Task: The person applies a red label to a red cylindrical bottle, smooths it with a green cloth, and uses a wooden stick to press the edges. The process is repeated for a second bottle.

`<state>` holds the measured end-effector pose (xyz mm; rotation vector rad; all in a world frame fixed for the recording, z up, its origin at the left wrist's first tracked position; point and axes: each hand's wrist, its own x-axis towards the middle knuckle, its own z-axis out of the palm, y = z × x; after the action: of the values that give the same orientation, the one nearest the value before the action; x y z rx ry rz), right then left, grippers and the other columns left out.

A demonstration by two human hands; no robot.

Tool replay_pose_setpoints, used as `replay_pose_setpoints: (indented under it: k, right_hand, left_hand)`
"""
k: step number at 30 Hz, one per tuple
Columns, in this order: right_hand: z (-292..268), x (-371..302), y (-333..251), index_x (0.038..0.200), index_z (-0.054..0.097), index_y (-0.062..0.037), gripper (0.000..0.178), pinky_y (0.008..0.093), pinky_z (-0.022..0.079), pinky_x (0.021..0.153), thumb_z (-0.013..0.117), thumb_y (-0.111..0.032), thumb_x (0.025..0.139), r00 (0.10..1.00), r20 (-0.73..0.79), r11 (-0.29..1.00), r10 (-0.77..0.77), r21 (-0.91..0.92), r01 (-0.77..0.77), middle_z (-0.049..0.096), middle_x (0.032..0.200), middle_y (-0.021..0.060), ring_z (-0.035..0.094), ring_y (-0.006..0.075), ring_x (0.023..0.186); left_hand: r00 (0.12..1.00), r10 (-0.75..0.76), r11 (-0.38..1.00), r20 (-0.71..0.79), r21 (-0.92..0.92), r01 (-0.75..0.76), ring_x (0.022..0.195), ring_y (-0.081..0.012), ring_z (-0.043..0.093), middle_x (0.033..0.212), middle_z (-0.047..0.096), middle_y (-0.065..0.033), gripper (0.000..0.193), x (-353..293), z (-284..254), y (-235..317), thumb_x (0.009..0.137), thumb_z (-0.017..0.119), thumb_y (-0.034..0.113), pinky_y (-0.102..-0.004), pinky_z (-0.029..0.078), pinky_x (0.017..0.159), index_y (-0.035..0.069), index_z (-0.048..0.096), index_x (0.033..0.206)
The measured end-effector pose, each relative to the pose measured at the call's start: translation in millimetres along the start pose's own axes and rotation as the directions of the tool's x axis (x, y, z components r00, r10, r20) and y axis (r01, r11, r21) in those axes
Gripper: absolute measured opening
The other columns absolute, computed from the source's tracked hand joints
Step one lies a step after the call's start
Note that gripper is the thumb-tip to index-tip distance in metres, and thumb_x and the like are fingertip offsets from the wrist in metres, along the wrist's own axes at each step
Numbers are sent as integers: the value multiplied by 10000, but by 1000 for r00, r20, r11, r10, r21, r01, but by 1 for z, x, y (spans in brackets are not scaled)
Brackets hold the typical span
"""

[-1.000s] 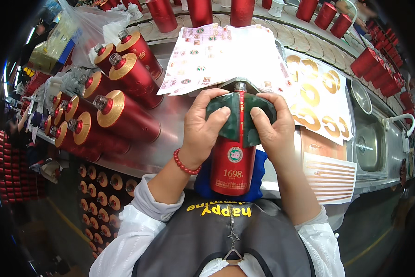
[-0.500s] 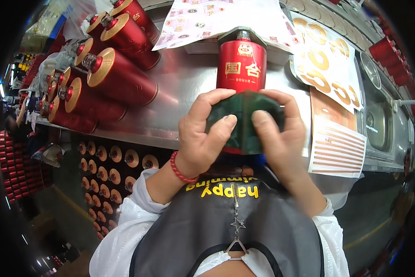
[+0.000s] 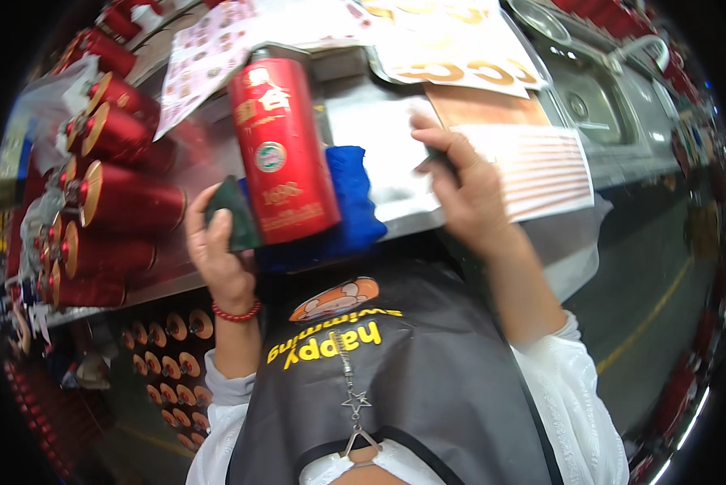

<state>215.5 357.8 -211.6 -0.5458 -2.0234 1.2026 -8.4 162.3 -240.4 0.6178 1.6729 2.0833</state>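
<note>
Left hand (image 3: 217, 246): fingers curling around a dark green cloth (image 3: 232, 212), touching the tall red cylindrical bottle (image 3: 282, 149).
Right hand (image 3: 464, 190): fingers pinching a small dark object (image 3: 437, 160).

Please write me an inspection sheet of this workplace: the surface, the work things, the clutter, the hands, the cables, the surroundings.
Surface: metal bench, shiny.
Work things: red bottle upright on blue cloth; dark green cloth.
Clutter: label sheets, striped sheet, red bottles lying in rows.
Hands: left hand grips the dark green cloth beside the bottle; right hand pinches a small dark thing above the bench.
Cables: nothing seen.
Surroundings: steel sink, grey floor with yellow line.
</note>
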Motion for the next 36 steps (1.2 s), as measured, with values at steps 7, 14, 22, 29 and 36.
replay_pose_setpoints:
  k: [7, 14, 22, 29, 36]
  right_hand:
    - [-145, 21, 84, 1230, 644, -12, 343, 404, 463, 1033, 667, -26, 888, 939, 314, 656, 139, -740, 150, 638, 1267, 162, 573, 358, 1191]
    - [-141, 62, 72, 1002, 630, -23, 203, 376, 466, 846, 711, -123, 845, 797, 381, 632, 468, -775, -1, 622, 962, 106, 584, 252, 962]
    - [-138, 50, 101, 870, 595, 10, 115, 365, 447, 825, 677, -70, 869, 949, 313, 733, 31, -653, 191, 575, 889, 117, 565, 295, 905]
    - [-67, 37, -10, 829, 601, 3, 97, 387, 445, 877, 698, -4, 825, 949, 292, 829, -122, -496, 259, 552, 974, 109, 547, 307, 1006]
    - [31, 25, -88, 804, 644, -27, 218, 444, 469, 932, 792, 23, 652, 847, 429, 884, -315, -191, 426, 548, 1019, 113, 563, 358, 1112]
  left_hand:
    - [1000, 13, 988, -24, 155, -9, 965, -132, 632, 1128, 642, -77, 290, 25, -50, -29, 981, 572, 62, -276, 527, 863, 7, 558, 1266]
    - [988, 146, 830, 51, 538, -150, 1094, -151, 574, 1206, 608, -80, 347, 25, -61, -40, 978, 592, 68, -296, 460, 978, 0, 553, 1316]
    - [858, 474, 532, 200, 711, -460, 1224, -263, 514, 1352, 560, -153, 457, 7, -35, -13, 994, 584, 255, -370, 407, 1001, 5, 540, 1374]
    - [841, 439, 714, 316, 446, -539, 1199, -293, 540, 1295, 581, -180, 512, -19, 0, 29, 1006, 571, 383, -394, 394, 1037, -22, 570, 1319]
    - [659, 361, 619, 660, 358, -699, 1303, -392, 348, 1390, 482, -218, 282, -12, 36, 75, 889, 725, 359, -474, 197, 1126, 88, 672, 945]
